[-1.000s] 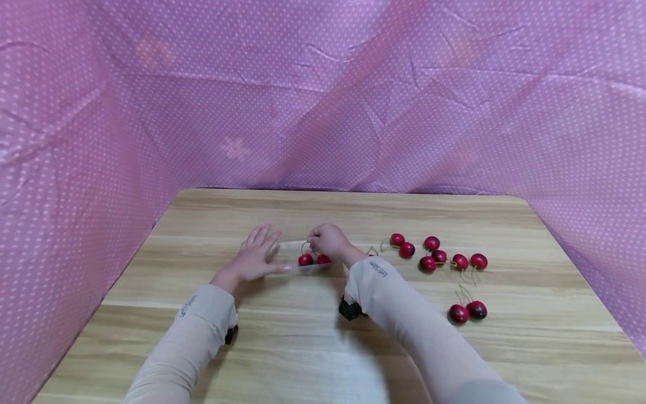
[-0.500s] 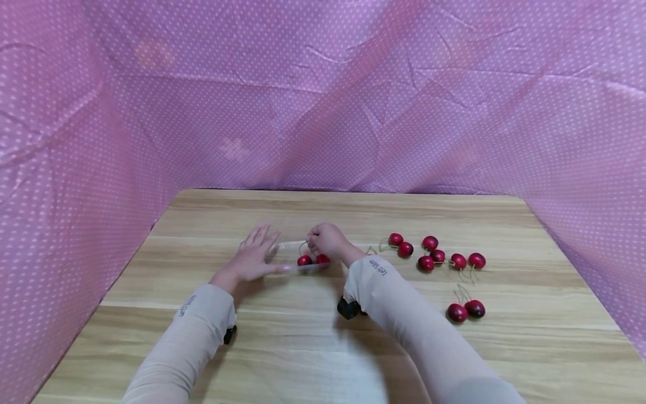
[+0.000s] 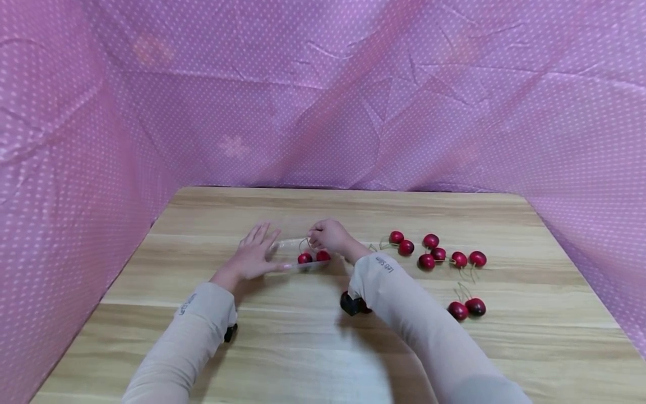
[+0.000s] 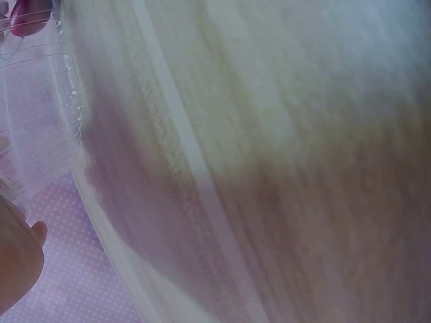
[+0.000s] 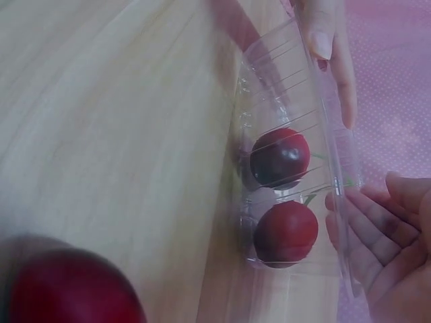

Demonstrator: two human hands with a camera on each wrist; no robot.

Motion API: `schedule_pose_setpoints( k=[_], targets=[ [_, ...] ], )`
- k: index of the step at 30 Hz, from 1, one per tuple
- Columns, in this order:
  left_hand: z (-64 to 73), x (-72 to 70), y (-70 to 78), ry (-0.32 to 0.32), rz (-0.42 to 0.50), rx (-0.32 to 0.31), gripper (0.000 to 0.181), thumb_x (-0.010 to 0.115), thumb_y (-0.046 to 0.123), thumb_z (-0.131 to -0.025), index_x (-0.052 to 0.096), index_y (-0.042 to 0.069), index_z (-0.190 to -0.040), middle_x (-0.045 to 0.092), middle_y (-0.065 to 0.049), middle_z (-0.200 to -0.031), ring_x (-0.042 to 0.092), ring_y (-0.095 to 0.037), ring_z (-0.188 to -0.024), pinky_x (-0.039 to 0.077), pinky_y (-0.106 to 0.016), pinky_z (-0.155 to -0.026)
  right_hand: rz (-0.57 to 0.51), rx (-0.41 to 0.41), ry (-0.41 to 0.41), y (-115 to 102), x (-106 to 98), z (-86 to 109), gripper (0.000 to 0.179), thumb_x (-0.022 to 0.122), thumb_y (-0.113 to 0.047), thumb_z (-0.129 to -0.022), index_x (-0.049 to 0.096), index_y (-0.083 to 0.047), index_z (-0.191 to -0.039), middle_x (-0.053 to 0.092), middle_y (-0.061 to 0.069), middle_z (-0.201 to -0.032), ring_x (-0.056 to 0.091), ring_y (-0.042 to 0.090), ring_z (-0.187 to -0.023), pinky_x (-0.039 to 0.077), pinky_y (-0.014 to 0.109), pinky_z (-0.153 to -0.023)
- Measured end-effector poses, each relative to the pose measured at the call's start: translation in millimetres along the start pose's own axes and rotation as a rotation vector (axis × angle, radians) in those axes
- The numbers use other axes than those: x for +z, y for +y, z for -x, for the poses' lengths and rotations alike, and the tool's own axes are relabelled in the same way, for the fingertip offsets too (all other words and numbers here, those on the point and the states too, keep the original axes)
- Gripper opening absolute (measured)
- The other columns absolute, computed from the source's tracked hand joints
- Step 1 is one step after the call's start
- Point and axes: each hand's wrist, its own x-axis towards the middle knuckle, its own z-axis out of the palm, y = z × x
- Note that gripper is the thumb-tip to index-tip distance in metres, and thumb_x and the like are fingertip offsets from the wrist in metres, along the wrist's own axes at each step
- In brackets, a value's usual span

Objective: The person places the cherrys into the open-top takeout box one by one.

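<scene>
A clear plastic box stands on the table with two red cherries inside, the left cherry beside the right cherry. My left hand rests against the box's left end, fingers spread, thumb along the front wall. In the right wrist view its thumb and a finger straddle the box wall. Over the box's right part is my right hand, close to the cherry stems. The right wrist view shows that hand with loosely bent fingers and thumb apart, fingertips near the rim.
Several cherries lie right of the box, among them a back cherry, a middle cherry and a front cherry. Another cherry lies under my right wrist. Pink dotted cloth surrounds the wooden table.
My right hand has shifted slightly up and right, its fingers a little looser, and more of the cherry stems shows. The left hand stays at the box.
</scene>
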Motion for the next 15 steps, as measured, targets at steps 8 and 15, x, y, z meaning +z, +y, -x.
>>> schedule_pose_setpoints(
  k=[8, 15],
  targets=[
    [-1.7, 3.2, -2.3, 0.025, 0.005, 0.024, 0.095, 0.05, 0.066, -0.069, 0.015, 0.011, -0.139, -0.003, -0.015, -0.143, -0.006, -0.032, -0.128, 0.005, -0.057, -0.097, -0.044, -0.002, 0.003, 6.4, -2.9, 0.4, 0.023, 0.047, -0.01, -0.089, 0.059, 0.008, -0.097, 0.063, 0.017, -0.083, 0.061, 0.025, -0.076, 0.05, 0.028, -0.065],
    [-0.9, 3.3, -0.6, 0.003, -0.001, 0.012, 0.095, 0.046, 0.068, -0.07, 0.012, 0.014, -0.139, -0.007, -0.014, -0.143, -0.009, -0.03, -0.128, 0.004, -0.055, -0.098, -0.117, -0.045, 0.01, 7.3, -8.4, 8.4, 0.025, 0.046, -0.009, -0.09, 0.055, 0.012, -0.101, 0.061, 0.021, -0.088, 0.061, 0.026, -0.079, 0.05, 0.028, -0.067]
  ],
)
